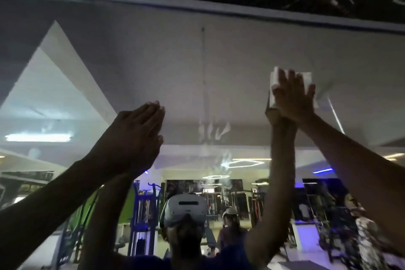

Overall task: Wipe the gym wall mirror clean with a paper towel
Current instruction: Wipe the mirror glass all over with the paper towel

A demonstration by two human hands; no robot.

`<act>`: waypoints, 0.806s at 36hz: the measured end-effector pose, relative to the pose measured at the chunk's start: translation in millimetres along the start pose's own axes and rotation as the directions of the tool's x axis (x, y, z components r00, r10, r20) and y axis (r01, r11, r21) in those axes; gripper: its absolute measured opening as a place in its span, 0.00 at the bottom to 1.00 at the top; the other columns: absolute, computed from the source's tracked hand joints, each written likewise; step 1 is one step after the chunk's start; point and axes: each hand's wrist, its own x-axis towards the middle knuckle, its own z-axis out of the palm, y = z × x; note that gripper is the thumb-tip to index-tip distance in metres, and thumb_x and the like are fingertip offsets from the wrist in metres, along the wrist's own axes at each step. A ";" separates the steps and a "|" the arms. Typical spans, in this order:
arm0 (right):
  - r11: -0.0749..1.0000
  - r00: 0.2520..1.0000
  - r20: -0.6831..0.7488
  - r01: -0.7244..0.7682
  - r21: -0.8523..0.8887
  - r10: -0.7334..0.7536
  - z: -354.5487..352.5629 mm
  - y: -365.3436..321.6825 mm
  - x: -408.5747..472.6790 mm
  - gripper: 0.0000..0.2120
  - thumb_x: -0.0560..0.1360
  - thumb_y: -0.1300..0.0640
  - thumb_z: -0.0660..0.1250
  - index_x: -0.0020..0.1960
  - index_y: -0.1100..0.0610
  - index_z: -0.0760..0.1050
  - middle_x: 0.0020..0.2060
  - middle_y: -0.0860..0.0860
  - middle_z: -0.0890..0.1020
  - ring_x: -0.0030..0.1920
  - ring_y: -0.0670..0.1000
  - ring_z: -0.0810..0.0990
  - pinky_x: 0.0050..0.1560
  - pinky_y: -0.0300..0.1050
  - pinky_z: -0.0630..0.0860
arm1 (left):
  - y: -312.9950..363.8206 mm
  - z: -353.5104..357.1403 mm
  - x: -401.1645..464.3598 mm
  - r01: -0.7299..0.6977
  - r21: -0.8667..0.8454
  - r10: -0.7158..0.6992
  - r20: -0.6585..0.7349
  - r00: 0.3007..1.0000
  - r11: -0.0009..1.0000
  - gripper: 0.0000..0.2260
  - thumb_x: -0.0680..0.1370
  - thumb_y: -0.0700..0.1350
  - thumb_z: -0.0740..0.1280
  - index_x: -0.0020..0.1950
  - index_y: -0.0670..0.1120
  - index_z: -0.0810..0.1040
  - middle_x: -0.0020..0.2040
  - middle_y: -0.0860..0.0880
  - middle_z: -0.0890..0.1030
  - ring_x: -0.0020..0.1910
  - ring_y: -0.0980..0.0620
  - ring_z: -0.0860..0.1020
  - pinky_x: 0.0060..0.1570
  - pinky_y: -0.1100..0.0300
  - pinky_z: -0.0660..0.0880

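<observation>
Pressing flat against the glass, the right hand holds a folded white paper towel to the wall mirror with its fingers straight and spread, pointing up. The towel is a rectangle with its long axis near vertical; its top edge and left edge show past the fingertips, and the rest lies under the palm. The hand's own reflection meets it at the towel's lower left edge.

The left hand is raised at the left, well apart from the towel, fingers straight and closed together, pointing up and to the right; it holds nothing. Whether it touches the glass cannot be told.

Between the two hands a vertical seam runs down the mirror, with pale smear marks beside its lower part. The mirror's top frame slants across above the towel, leaving a band of bare glass between. Open glass extends left and right of the towel. Low in the reflection appear a white headset, gym machines and a second person.
</observation>
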 end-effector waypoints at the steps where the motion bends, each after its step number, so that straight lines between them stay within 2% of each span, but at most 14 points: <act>1: 0.999 0.998 -0.023 -0.052 0.010 0.052 0.1 -11.1 2.4 0.37 0.82 0.37 0.41 0.87 0.53 0.48 0.85 0.60 0.52 0.85 0.64 0.50 0.81 0.71 0.43 | -2.5 -4.9 2.6 -0.010 -0.033 0.009 -0.036 0.999 0.999 0.27 0.82 0.49 0.51 0.74 0.37 0.75 0.74 0.38 0.76 0.74 0.40 0.74 0.60 0.45 0.74; 3: 0.999 0.996 -0.073 -0.053 0.007 0.053 9.9 -52.6 -7.0 0.36 0.83 0.39 0.45 0.87 0.55 0.50 0.84 0.63 0.54 0.84 0.66 0.51 0.82 0.70 0.43 | -3.5 -18.0 10.3 0.030 -0.098 -0.048 -0.184 0.982 0.995 0.20 0.79 0.45 0.56 0.59 0.38 0.82 0.60 0.38 0.84 0.59 0.38 0.83 0.51 0.45 0.78; 4: 1.000 0.994 -0.106 0.020 0.013 -0.018 18.1 -80.0 -17.0 0.38 0.81 0.39 0.43 0.86 0.55 0.52 0.84 0.63 0.57 0.84 0.66 0.53 0.82 0.69 0.43 | -4.0 -20.8 15.4 0.060 -0.117 -0.086 -0.239 0.967 0.991 0.18 0.79 0.44 0.56 0.56 0.39 0.83 0.55 0.39 0.85 0.54 0.38 0.84 0.48 0.45 0.77; 5: 0.991 0.981 -0.142 0.132 0.010 -0.129 26.7 -109.1 -32.1 0.39 0.79 0.39 0.43 0.86 0.56 0.56 0.83 0.63 0.60 0.83 0.67 0.56 0.82 0.70 0.45 | -4.9 -20.2 20.6 0.099 -0.115 -0.126 -0.260 0.957 0.988 0.18 0.81 0.45 0.56 0.57 0.38 0.82 0.56 0.38 0.85 0.55 0.37 0.83 0.49 0.45 0.75; 7: 0.933 0.911 -0.208 0.361 -0.010 -0.355 37.7 -161.4 -72.0 0.36 0.80 0.41 0.47 0.84 0.57 0.61 0.82 0.62 0.64 0.82 0.67 0.60 0.81 0.71 0.51 | -6.9 -12.0 28.1 0.157 -0.015 -0.157 -0.221 0.963 0.987 0.22 0.85 0.48 0.53 0.68 0.36 0.77 0.70 0.35 0.79 0.71 0.36 0.75 0.58 0.43 0.70; 9: 0.852 0.835 -0.183 0.523 -0.027 -0.519 37.4 -185.2 -101.5 0.34 0.83 0.42 0.47 0.86 0.55 0.57 0.84 0.60 0.60 0.84 0.64 0.56 0.82 0.67 0.49 | -6.8 3.4 27.9 0.223 0.018 -0.219 -0.118 0.968 0.975 0.28 0.86 0.53 0.47 0.78 0.37 0.69 0.79 0.36 0.69 0.80 0.36 0.63 0.68 0.40 0.63; 12: 0.759 0.753 -0.101 0.649 -0.055 -0.651 26.4 -159.4 -92.1 0.33 0.83 0.43 0.45 0.86 0.51 0.52 0.85 0.56 0.57 0.85 0.59 0.53 0.83 0.62 0.48 | -5.5 19.5 23.1 0.267 -0.006 -0.266 -0.101 0.959 0.964 0.31 0.87 0.56 0.42 0.81 0.40 0.66 0.82 0.39 0.64 0.83 0.39 0.58 0.74 0.42 0.57; 14: 0.778 0.781 -0.024 0.618 -0.112 -0.624 25.6 -121.6 -57.8 0.39 0.78 0.40 0.44 0.86 0.55 0.54 0.85 0.57 0.57 0.85 0.61 0.54 0.83 0.63 0.50 | -8.4 23.5 22.5 0.265 -0.012 -0.265 -0.102 0.959 0.964 0.31 0.86 0.57 0.40 0.82 0.41 0.65 0.83 0.41 0.62 0.84 0.41 0.56 0.76 0.43 0.56; 16: 0.891 0.891 -0.055 0.446 -0.083 -0.451 21.5 -83.9 -23.8 0.43 0.79 0.37 0.38 0.85 0.62 0.55 0.84 0.62 0.58 0.84 0.65 0.56 0.82 0.65 0.51 | -10.6 23.2 19.1 0.257 -0.036 -0.259 -0.114 0.959 0.966 0.32 0.86 0.58 0.40 0.83 0.42 0.61 0.84 0.42 0.61 0.84 0.42 0.56 0.77 0.44 0.56; 18: 0.973 0.968 -0.093 0.231 -0.024 -0.233 15.3 -64.5 -11.1 0.45 0.78 0.35 0.33 0.85 0.61 0.51 0.84 0.62 0.57 0.84 0.64 0.56 0.83 0.64 0.50 | -11.3 21.0 10.4 0.242 -0.096 -0.254 -0.129 0.959 0.965 0.31 0.86 0.58 0.42 0.84 0.41 0.61 0.84 0.41 0.61 0.84 0.42 0.58 0.78 0.44 0.57; 20: 0.993 0.984 -0.138 0.117 0.009 -0.115 19.4 -75.0 -24.6 0.42 0.77 0.36 0.35 0.86 0.55 0.51 0.84 0.60 0.58 0.84 0.63 0.56 0.82 0.65 0.49 | -12.2 20.0 0.7 0.230 -0.109 -0.244 -0.143 0.959 0.967 0.31 0.86 0.57 0.43 0.84 0.41 0.61 0.84 0.41 0.61 0.83 0.42 0.59 0.79 0.45 0.57; 23: 0.983 0.956 -0.234 0.183 0.012 -0.175 34.7 -129.3 -93.8 0.36 0.82 0.37 0.44 0.87 0.51 0.50 0.85 0.59 0.55 0.84 0.63 0.54 0.82 0.68 0.48 | -14.0 17.9 -10.4 0.224 -0.135 -0.240 -0.123 0.963 0.965 0.30 0.86 0.57 0.44 0.84 0.42 0.59 0.84 0.42 0.60 0.84 0.43 0.58 0.80 0.46 0.56; 26: 0.874 0.872 -0.123 0.483 0.057 -0.474 43.7 -178.3 -194.2 0.36 0.85 0.39 0.49 0.87 0.50 0.42 0.86 0.57 0.43 0.86 0.59 0.40 0.83 0.66 0.40 | -15.8 14.8 -18.9 0.213 -0.150 -0.227 -0.082 0.970 0.965 0.30 0.86 0.57 0.42 0.85 0.43 0.56 0.85 0.43 0.58 0.84 0.44 0.55 0.81 0.46 0.55; 29: 0.623 0.624 -0.007 0.781 0.032 -0.782 35.8 -170.4 -250.3 0.36 0.84 0.38 0.48 0.87 0.51 0.45 0.86 0.56 0.45 0.86 0.58 0.42 0.83 0.65 0.40 | -14.5 9.9 -31.6 0.197 -0.172 -0.211 -0.067 0.975 0.965 0.30 0.86 0.55 0.43 0.85 0.42 0.57 0.85 0.42 0.58 0.84 0.43 0.55 0.81 0.45 0.56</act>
